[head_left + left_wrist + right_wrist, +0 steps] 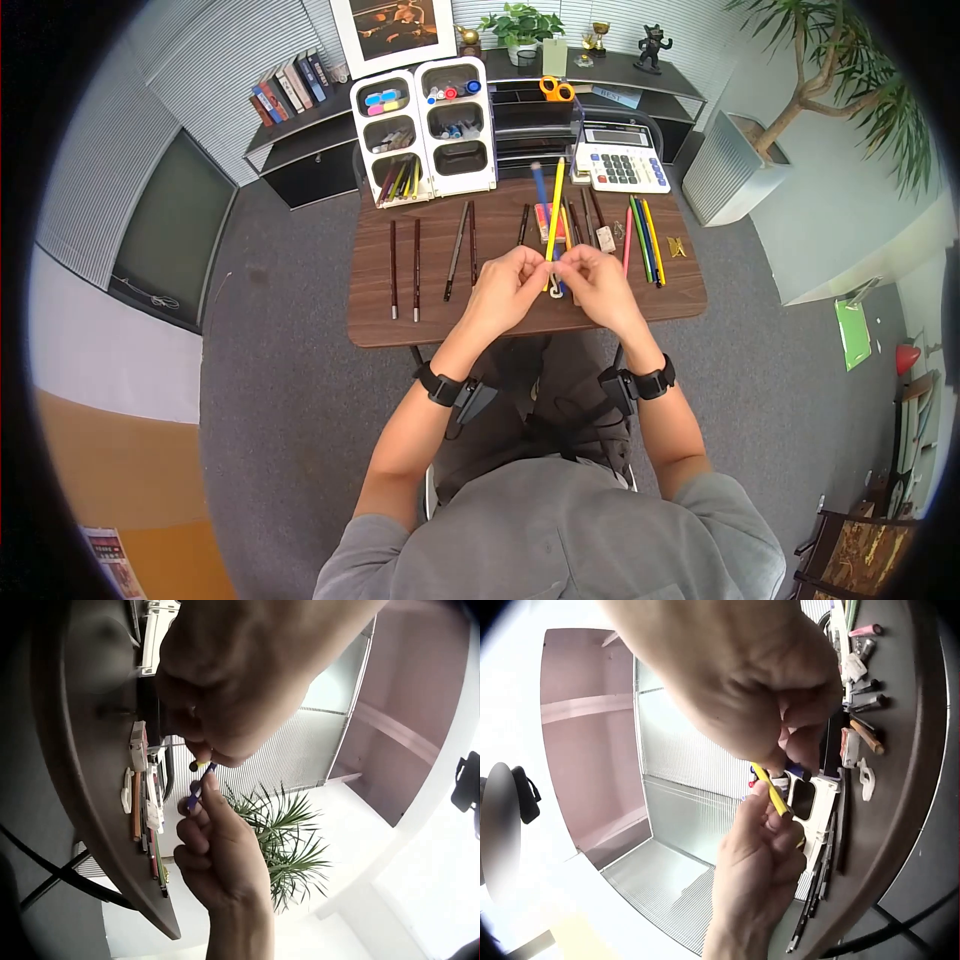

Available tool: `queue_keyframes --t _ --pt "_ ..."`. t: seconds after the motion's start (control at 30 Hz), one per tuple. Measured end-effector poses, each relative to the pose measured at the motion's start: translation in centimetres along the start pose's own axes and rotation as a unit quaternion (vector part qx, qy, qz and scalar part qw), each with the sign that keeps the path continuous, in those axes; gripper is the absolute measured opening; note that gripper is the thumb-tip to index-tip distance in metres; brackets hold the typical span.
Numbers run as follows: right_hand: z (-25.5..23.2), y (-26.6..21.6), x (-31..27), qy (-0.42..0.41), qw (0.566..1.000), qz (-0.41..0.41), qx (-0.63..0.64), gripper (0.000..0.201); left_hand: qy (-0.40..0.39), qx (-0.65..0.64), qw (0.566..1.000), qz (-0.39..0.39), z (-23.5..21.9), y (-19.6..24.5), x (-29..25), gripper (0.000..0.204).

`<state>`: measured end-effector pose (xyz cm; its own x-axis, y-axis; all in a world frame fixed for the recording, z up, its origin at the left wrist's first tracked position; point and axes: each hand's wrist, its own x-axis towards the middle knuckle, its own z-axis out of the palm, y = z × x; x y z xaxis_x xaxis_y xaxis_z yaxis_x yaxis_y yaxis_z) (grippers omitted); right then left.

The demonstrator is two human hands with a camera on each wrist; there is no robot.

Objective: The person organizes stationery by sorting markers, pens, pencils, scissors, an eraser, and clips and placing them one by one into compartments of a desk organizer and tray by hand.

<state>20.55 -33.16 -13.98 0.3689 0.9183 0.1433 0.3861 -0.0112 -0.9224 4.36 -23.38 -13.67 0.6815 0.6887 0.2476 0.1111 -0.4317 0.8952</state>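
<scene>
My left hand (pixel 505 295) pinches a yellow pencil (pixel 556 205) between thumb and fingers, its long shaft pointing away from me. Close beside it, my right hand (pixel 597 287) pinches a blue pencil (pixel 540 183) that crosses the yellow one. In the right wrist view the lower end of the yellow pencil (pixel 774 793) shows at the left fingertips. The left wrist view shows the blue pencil (pixel 196 796) in the right fingers. Both hands meet over the table's near part, fingertips close together. Below them lies a small white curved piece (pixel 556 290).
Several dark pencils (pixel 417 270) lie at left and coloured pencils (pixel 645 240) at right. A red-and-white box (pixel 543 224) and a white eraser (pixel 605 239) lie between. Behind stand a white compartment organizer (pixel 423 190), a calculator (pixel 628 165) and orange-handled scissors (pixel 557 90).
</scene>
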Motion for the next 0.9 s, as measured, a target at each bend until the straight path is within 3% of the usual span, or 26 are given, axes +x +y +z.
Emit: queue_keyframes --t 0.07,0.13,0.3,0.37,0.5,0.63,0.7,0.77,0.83,0.9 --pt "0.5 -1.2 -0.2 -0.028 0.999 0.009 0.030 0.016 -0.004 -0.032 0.999 0.020 -0.2 -0.4 -0.4 0.019" --pt "0.8 -1.3 -0.1 -0.092 0.991 0.013 0.098 0.013 -0.027 -0.090 0.995 -0.035 -0.8 -0.6 -0.7 0.018" --pt "1.8 -0.3 -0.3 -0.147 0.969 0.015 0.200 0.012 -0.025 -0.092 0.994 -0.059 -1.5 -0.9 -1.5 0.017" --pt "2.1 -0.2 -0.2 -0.128 0.983 0.009 0.128 0.016 -0.031 -0.084 0.994 -0.067 -1.4 -1.2 -1.7 0.016" --pt "2.4 -1.2 -0.5 -0.090 0.989 -0.007 0.115 0.017 -0.042 -0.095 0.994 -0.045 -1.7 -1.8 -2.0 0.015" --pt "1.9 -3.1 -0.9 -0.085 0.995 -0.044 -0.014 0.018 -0.072 -0.034 0.996 -0.050 -3.0 -0.4 -1.9 0.015" --pt "1.8 -3.5 -0.8 -0.071 0.994 -0.055 -0.059 0.017 -0.049 -0.075 0.996 -0.031 -2.2 -2.0 -1.6 0.017" --pt "1.7 -3.6 -0.8 -0.055 0.982 -0.108 -0.142 0.020 0.075 -0.117 0.990 -0.004 -1.7 -1.2 -1.4 0.020" --pt "2.0 -3.1 -0.9 -0.063 0.982 -0.111 -0.143 0.022 0.086 -0.104 0.991 -0.009 -1.9 -0.8 -1.4 0.021" --pt "2.0 -2.6 -0.8 -0.072 0.980 -0.115 -0.145 0.023 0.040 -0.053 0.998 0.003 -2.3 -0.9 -1.3 0.022"
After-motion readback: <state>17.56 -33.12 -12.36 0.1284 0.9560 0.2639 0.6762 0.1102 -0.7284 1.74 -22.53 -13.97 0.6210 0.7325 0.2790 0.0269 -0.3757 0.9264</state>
